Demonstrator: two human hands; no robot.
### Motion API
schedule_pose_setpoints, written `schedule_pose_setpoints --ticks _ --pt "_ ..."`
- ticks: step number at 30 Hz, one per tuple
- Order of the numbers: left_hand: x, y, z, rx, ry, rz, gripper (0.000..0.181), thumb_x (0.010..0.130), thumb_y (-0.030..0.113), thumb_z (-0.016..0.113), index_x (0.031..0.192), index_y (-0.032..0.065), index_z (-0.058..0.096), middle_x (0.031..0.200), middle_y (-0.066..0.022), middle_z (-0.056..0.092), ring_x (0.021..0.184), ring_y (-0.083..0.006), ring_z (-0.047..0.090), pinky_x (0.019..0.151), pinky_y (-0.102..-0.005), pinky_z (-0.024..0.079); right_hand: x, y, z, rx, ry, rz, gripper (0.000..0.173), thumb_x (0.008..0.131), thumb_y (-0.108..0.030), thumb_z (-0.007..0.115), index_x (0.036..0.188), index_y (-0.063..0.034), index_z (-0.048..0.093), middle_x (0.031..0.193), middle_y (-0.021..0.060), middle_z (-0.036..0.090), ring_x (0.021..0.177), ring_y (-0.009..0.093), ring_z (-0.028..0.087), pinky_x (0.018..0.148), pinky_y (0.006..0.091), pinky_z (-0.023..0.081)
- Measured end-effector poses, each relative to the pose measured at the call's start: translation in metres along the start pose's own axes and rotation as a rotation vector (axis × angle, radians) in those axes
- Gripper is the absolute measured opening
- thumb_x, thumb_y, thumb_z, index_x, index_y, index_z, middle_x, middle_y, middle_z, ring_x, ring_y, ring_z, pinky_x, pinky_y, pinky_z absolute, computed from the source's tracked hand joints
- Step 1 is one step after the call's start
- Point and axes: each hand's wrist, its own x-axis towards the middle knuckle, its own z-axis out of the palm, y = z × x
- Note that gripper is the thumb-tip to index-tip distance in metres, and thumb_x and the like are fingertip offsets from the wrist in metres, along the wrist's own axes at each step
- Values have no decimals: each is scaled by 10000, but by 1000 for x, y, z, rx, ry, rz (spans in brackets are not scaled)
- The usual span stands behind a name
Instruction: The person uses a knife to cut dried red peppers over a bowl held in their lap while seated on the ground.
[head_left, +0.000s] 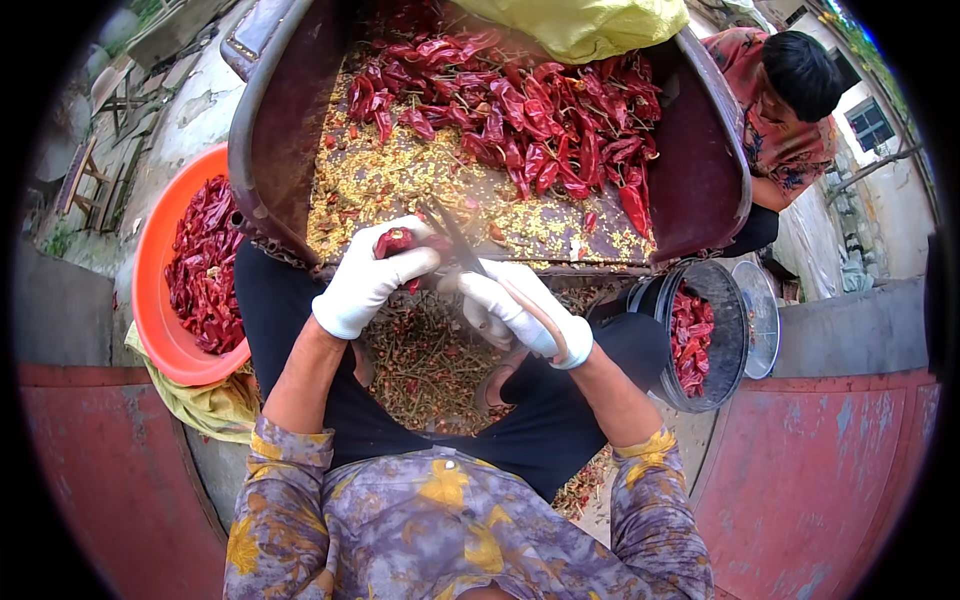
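Note:
My left hand (375, 274), in a white knit glove, is closed on a dried red chili pepper (394, 241) near the front edge of a dark red cart bed (277, 135). In my right hand (517, 304), also gloved, is a pair of scissors (457, 238); the blades point up and left, close beside the pepper. Whether they touch it is blurred. Beyond my hands, a heap of dried red chilies (525, 112) lies in the cart, with scattered yellow seeds (420, 169) before it.
An orange basin (150, 300) of chilies stands left; a black bucket (727, 337) with chili pieces stands right, beside a metal bowl (761, 319). Stems litter the ground (420, 367) between my legs. A yellow sack (585, 26) covers part of the heap. Another person (787, 127) is at the right.

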Motion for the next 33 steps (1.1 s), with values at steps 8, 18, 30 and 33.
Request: schedule_pose_setpoints --ticks 8,18,30,33 --pt "3 -12 1 -106 17 71 166 862 74 683 1017 22 655 897 -19 642 771 -98 590 715 -249 476 -1 2 0 150 -13 -112 373 1012 -345 520 1144 -16 633 694 1 527 539 48 458 489 215 367" --pt "2 5 -2 291 -3 173 127 819 -23 646 937 -7 604 907 -10 591 837 -102 544 782 -256 453 12 30 -3 -829 503 -673 388 800 -251 769 1061 7 643 799 167 604 709 353 595 663 420 489" --pt "-2 2 1 235 13 129 136 830 2 665 965 0 670 889 -11 647 822 -79 573 760 -249 470 11 33 3 -952 528 -631 288 785 -200 746 984 -30 625 744 128 572 706 325 588 743 410 480" --pt "-6 -7 1 13 36 14 128 834 27 663 961 11 672 867 4 639 799 -76 566 741 -240 460 11 35 7 -946 556 -665 257 802 -224 740 945 -42 629 735 127 575 702 323 593 727 402 481"
